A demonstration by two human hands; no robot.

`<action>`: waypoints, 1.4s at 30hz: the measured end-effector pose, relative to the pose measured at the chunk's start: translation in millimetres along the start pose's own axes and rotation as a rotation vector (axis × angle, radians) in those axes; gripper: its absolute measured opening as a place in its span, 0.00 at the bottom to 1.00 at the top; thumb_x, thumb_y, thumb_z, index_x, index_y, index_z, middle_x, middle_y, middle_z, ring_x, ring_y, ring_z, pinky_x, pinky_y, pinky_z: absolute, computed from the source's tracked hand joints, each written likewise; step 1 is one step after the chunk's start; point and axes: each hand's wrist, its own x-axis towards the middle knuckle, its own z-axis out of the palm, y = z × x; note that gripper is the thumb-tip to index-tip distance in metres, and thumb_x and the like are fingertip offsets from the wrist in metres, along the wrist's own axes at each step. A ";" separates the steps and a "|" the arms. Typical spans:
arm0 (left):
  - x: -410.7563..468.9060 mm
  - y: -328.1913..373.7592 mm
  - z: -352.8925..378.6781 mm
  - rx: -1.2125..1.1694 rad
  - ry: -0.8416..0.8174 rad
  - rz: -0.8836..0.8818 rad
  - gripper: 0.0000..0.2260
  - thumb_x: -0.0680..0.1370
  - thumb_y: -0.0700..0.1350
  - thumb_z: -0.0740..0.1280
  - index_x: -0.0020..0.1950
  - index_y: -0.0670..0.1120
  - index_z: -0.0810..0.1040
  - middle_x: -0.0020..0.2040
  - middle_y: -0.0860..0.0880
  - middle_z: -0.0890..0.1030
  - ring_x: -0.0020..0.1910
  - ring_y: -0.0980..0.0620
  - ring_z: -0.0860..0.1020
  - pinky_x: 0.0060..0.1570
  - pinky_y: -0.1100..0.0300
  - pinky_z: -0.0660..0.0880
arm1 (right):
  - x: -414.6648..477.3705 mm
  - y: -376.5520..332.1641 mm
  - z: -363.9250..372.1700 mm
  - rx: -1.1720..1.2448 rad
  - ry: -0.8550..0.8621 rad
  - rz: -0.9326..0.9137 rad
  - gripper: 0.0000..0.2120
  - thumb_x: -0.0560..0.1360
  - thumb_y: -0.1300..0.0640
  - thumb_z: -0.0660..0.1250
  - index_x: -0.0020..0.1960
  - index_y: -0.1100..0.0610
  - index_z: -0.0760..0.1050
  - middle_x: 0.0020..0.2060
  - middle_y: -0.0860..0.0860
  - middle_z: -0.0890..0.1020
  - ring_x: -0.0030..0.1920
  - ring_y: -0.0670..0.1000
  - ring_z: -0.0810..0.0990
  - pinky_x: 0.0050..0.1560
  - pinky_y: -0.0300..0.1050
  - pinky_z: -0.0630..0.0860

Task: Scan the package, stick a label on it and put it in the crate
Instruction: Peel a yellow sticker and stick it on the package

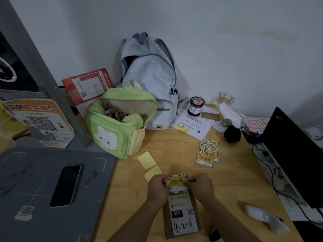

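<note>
A flat brown package (181, 219) with a white shipping slip marked "4-2-6" lies on the wooden table (227, 180) in front of me. Above its far end I hold a yellow label (176, 181) with black characters. My left hand (158, 187) pinches the label's left edge and my right hand (201, 186) pinches its right edge. A stack of the same yellow labels (208, 153) lies farther back on the right. A white handheld scanner (265, 218) rests near the table's right front. No crate is in view.
A green bag (120, 126) and a pale blue backpack (150, 81) stand at the back. Two yellow backing papers (148, 165) lie left of my hands. A grey platform with a phone (65, 186) is at left, a black laptop (295, 154) at right.
</note>
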 end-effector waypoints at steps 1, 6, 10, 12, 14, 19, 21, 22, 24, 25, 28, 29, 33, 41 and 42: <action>-0.2 -0.4 0.2 0.005 0.004 0.013 0.17 0.72 0.35 0.69 0.61 0.42 0.79 0.54 0.44 0.81 0.53 0.49 0.79 0.47 0.67 0.71 | 0.8 0.4 0.7 -0.001 0.002 0.000 0.07 0.72 0.53 0.72 0.35 0.50 0.81 0.33 0.49 0.84 0.36 0.47 0.82 0.41 0.47 0.81; 0.4 0.4 -0.4 0.026 0.004 0.038 0.16 0.72 0.34 0.69 0.59 0.41 0.80 0.47 0.48 0.76 0.51 0.49 0.79 0.46 0.66 0.71 | 2.5 1.7 2.1 0.000 0.003 0.000 0.06 0.72 0.53 0.72 0.36 0.50 0.81 0.34 0.48 0.84 0.36 0.46 0.82 0.41 0.46 0.81; -1.9 1.0 -0.3 0.026 0.009 0.039 0.16 0.71 0.34 0.69 0.57 0.43 0.81 0.50 0.46 0.80 0.50 0.49 0.79 0.47 0.63 0.75 | 3.3 0.5 2.6 -0.004 0.007 0.000 0.05 0.72 0.53 0.72 0.38 0.52 0.82 0.35 0.49 0.84 0.36 0.47 0.83 0.42 0.47 0.82; -1.7 0.4 -0.1 0.024 0.010 0.034 0.15 0.71 0.34 0.69 0.57 0.43 0.81 0.52 0.45 0.81 0.50 0.49 0.79 0.49 0.61 0.76 | 3.3 0.5 3.1 0.000 0.009 0.004 0.06 0.72 0.53 0.72 0.37 0.51 0.81 0.35 0.49 0.84 0.36 0.47 0.83 0.43 0.48 0.82; -1.1 0.3 -0.4 0.029 0.004 0.043 0.16 0.71 0.34 0.69 0.58 0.42 0.81 0.49 0.46 0.79 0.49 0.50 0.79 0.47 0.63 0.74 | 3.5 1.4 3.9 -0.001 0.010 0.001 0.07 0.72 0.54 0.71 0.36 0.51 0.81 0.35 0.49 0.84 0.37 0.47 0.83 0.43 0.49 0.82; -0.5 2.1 0.2 0.067 -0.007 0.051 0.15 0.72 0.35 0.68 0.58 0.42 0.80 0.52 0.45 0.79 0.52 0.48 0.79 0.47 0.63 0.73 | 3.4 2.5 4.7 -0.010 0.021 0.002 0.10 0.72 0.53 0.71 0.32 0.48 0.78 0.35 0.50 0.85 0.37 0.48 0.83 0.42 0.48 0.82; -0.6 1.9 1.4 0.091 -0.012 0.055 0.15 0.73 0.36 0.67 0.58 0.43 0.80 0.54 0.44 0.79 0.52 0.48 0.79 0.49 0.62 0.74 | 3.6 2.4 5.2 -0.016 0.023 0.004 0.09 0.72 0.53 0.71 0.34 0.49 0.79 0.36 0.50 0.85 0.37 0.48 0.83 0.42 0.48 0.82; -0.6 1.8 2.0 0.102 -0.010 0.059 0.14 0.73 0.36 0.67 0.58 0.43 0.80 0.54 0.44 0.79 0.52 0.48 0.78 0.49 0.61 0.74 | 3.8 2.2 5.5 -0.021 0.025 0.005 0.07 0.72 0.53 0.71 0.35 0.51 0.81 0.36 0.50 0.85 0.37 0.49 0.83 0.42 0.48 0.82; -1.0 2.5 3.0 0.119 -0.001 0.065 0.14 0.73 0.36 0.65 0.57 0.44 0.80 0.54 0.44 0.78 0.52 0.48 0.78 0.49 0.59 0.75 | 3.7 2.0 6.1 -0.035 0.031 0.003 0.07 0.72 0.52 0.71 0.38 0.53 0.82 0.35 0.50 0.85 0.37 0.49 0.83 0.41 0.48 0.82; -1.3 2.8 3.7 0.125 0.004 0.067 0.14 0.74 0.36 0.65 0.58 0.44 0.79 0.54 0.44 0.78 0.52 0.47 0.78 0.50 0.58 0.76 | 3.6 1.9 6.6 -0.042 0.035 0.001 0.07 0.72 0.52 0.71 0.38 0.54 0.82 0.35 0.50 0.85 0.37 0.49 0.83 0.41 0.48 0.82; -2.6 3.6 5.9 0.154 0.011 0.078 0.13 0.75 0.37 0.63 0.58 0.44 0.79 0.53 0.44 0.76 0.52 0.46 0.77 0.52 0.55 0.76 | 3.2 1.7 8.6 -0.060 0.047 0.007 0.07 0.72 0.52 0.71 0.37 0.54 0.81 0.35 0.50 0.84 0.37 0.50 0.83 0.39 0.47 0.80; -3.0 3.4 6.7 0.165 0.015 0.087 0.12 0.75 0.37 0.62 0.57 0.44 0.79 0.53 0.44 0.76 0.52 0.46 0.77 0.51 0.55 0.76 | 3.2 1.9 9.4 -0.062 0.050 0.013 0.08 0.72 0.52 0.71 0.36 0.53 0.81 0.35 0.50 0.84 0.37 0.50 0.83 0.38 0.46 0.79; -4.1 3.0 8.7 0.185 0.026 0.103 0.11 0.76 0.38 0.61 0.56 0.44 0.79 0.52 0.44 0.76 0.50 0.46 0.77 0.49 0.55 0.76 | 2.9 2.5 10.5 -0.073 0.067 0.028 0.09 0.72 0.51 0.71 0.33 0.50 0.77 0.36 0.49 0.84 0.38 0.50 0.83 0.35 0.42 0.74; -9.4 -2.9 18.9 0.256 0.093 0.115 0.15 0.76 0.39 0.59 0.61 0.48 0.77 0.54 0.47 0.75 0.52 0.47 0.76 0.50 0.54 0.75 | 2.8 9.8 11.1 -0.060 0.125 0.060 0.12 0.70 0.46 0.72 0.37 0.52 0.73 0.36 0.49 0.82 0.38 0.50 0.81 0.37 0.45 0.76; -9.9 -4.2 19.6 0.295 0.118 0.106 0.16 0.76 0.40 0.60 0.62 0.49 0.76 0.55 0.48 0.76 0.55 0.48 0.74 0.52 0.54 0.74 | 2.7 11.5 10.8 -0.069 0.131 0.054 0.12 0.69 0.46 0.72 0.38 0.52 0.72 0.36 0.49 0.82 0.38 0.50 0.81 0.37 0.46 0.75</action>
